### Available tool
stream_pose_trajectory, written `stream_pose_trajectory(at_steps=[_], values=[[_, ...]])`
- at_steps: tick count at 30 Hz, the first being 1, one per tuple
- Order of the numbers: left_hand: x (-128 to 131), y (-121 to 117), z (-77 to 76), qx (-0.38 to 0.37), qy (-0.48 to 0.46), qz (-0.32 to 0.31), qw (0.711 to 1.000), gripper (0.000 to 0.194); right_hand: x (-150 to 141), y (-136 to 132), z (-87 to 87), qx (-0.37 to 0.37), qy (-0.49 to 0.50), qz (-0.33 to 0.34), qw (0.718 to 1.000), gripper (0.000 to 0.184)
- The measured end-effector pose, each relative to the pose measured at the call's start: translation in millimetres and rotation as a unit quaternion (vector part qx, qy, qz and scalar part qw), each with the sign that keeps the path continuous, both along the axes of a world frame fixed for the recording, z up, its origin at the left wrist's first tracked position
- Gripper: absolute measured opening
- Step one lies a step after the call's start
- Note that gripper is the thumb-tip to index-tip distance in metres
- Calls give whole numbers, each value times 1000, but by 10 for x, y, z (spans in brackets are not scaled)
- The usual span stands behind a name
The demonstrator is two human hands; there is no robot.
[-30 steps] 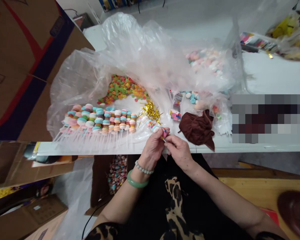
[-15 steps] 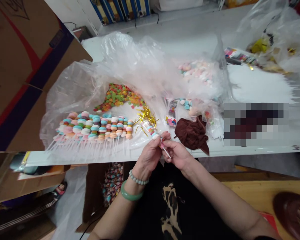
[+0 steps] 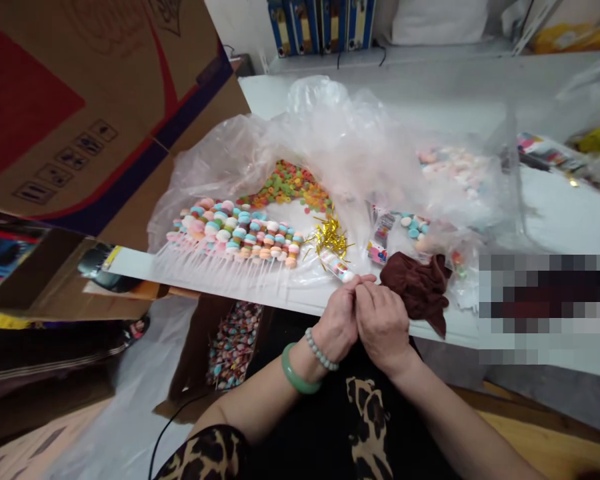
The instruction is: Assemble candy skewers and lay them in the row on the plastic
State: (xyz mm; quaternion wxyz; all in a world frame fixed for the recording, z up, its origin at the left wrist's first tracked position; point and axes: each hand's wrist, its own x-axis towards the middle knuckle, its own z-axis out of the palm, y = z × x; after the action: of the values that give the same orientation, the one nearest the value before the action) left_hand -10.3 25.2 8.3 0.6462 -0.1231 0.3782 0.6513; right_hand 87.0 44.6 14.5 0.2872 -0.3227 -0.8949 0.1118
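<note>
A candy skewer (image 3: pixel 342 271) in a clear wrapper points out past my fingers, over the table's front edge; its stick is hidden by my hands. My left hand (image 3: pixel 338 321), with a bead bracelet and a green bangle at the wrist, is closed round its lower end. Pressed up against it, my right hand (image 3: pixel 383 324) is curled at the same spot, its fingertips hidden. Just beyond lies a pile of gold twist ties (image 3: pixel 329 235). Rows of unwrapped candy skewers (image 3: pixel 240 233) lie to the left, their white sticks towards me.
Ring gummies (image 3: pixel 293 187) lie in a big clear plastic bag (image 3: pixel 350 133). To the right are a brown cloth (image 3: pixel 415 287), a printed packet (image 3: pixel 380 233) and pastel candies (image 3: pixel 415 225). A large carton (image 3: pixel 105 100) stands left; below, an open box (image 3: pixel 187 373) holds many wrapped skewers (image 3: pixel 235 343).
My right hand has turned over and closed against the left, covering the stick that showed before. The view has swung, so the table things appear shifted.
</note>
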Motion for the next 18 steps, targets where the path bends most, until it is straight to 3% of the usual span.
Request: stream_pose_trajectory(at_steps=[1, 3, 5, 7, 9, 10, 11, 12, 13, 15, 16, 17, 18], values=[[9, 4, 14, 4, -24, -12, 1000, 18, -9, 12, -20, -19, 19, -1, 1000, 18], [2, -19, 27, 5, -50, -30, 998, 17, -28, 67, -73, -173, 102, -6, 980, 16], [-36, -82, 20, 19, -40, -26, 999, 19, -54, 142, -126, -356, 175, -2, 918, 13], [-100, -181, 7, 49, 9, -31, 998, 31, -89, 195, -164, -536, 215, 24, 816, 16], [-191, -311, 5, 81, 85, -67, 991, 43, -124, 198, -181, -693, 224, 52, 684, 25], [-247, -384, 9, 93, 125, -97, 983, 47, -138, 177, -178, -753, 223, 58, 616, 28], [-310, -459, 15, 100, 164, -122, 974, 46, -150, 145, -167, -786, 218, 57, 576, 30], [-377, -532, 23, 103, 206, -135, 964, 42, -163, 105, -147, -784, 210, 49, 583, 30], [-446, -602, 29, 101, 250, -133, 954, 34, -177, 61, -119, -754, 204, 33, 624, 28], [-569, -715, 29, 82, 332, -101, 934, 19, -224, -25, -50, -641, 208, -8, 739, 22], [-613, -756, 21, 75, 356, -92, 927, 22, -261, -60, -16, -591, 212, -19, 778, 24], [-641, -787, 8, 75, 362, -98, 924, 28, -307, -87, 12, -567, 215, -20, 795, 33], [-651, -807, -11, 82, 348, -122, 926, 33, -361, -105, 31, -572, 217, -11, 791, 45]])
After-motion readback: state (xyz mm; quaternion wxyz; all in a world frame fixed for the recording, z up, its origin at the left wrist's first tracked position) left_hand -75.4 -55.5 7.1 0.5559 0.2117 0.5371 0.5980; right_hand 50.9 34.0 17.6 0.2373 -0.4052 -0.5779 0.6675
